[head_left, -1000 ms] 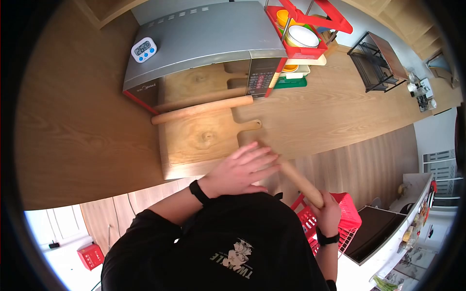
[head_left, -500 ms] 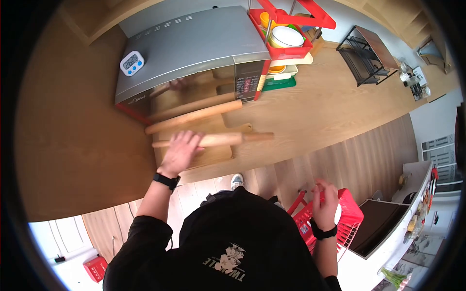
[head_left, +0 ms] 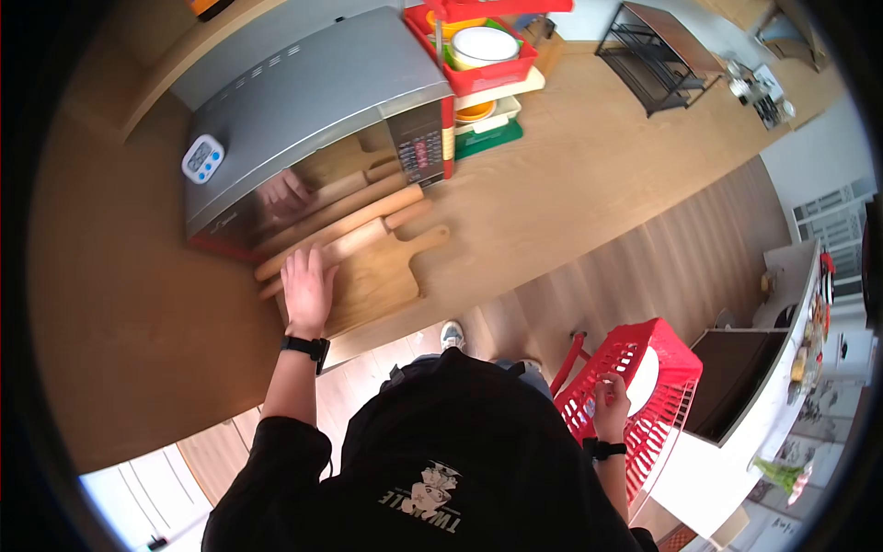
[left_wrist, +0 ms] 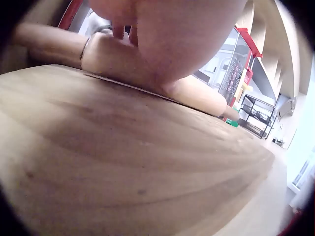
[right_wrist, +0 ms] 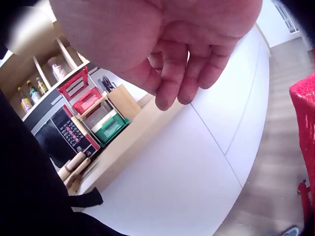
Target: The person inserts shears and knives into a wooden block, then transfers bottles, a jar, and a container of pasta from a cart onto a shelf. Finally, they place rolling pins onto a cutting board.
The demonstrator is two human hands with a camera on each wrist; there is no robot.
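Note:
My left hand (head_left: pixel 308 293) rests over the left part of a rolling pin with handles (head_left: pixel 357 241), its fingers extended across the wood. Behind that pin, alongside it, lies a plain rolling pin (head_left: pixel 372 213) in front of the microwave. Both are at the back of a wooden cutting board (head_left: pixel 372 281). In the left wrist view, the hand (left_wrist: pixel 184 34) covers the middle of the handled pin (left_wrist: pixel 118 61), the thumb side touching it. My right hand (head_left: pixel 611 405) hangs above a red basket, holding nothing; the right wrist view shows its fingers (right_wrist: pixel 170 81) loosely bent.
A microwave (head_left: pixel 313 110) bears a white timer (head_left: pixel 202 158). To its right stands a rack of red and green baskets (head_left: pixel 492 138) with bowls. A black-framed shelf (head_left: pixel 658 60) stands farther along the counter. The red basket (head_left: pixel 676 354) stands low at the right.
My right hand let go of the handled pin. The left took it over, carried it left across the board and back against the plain pin. The head view has shifted.

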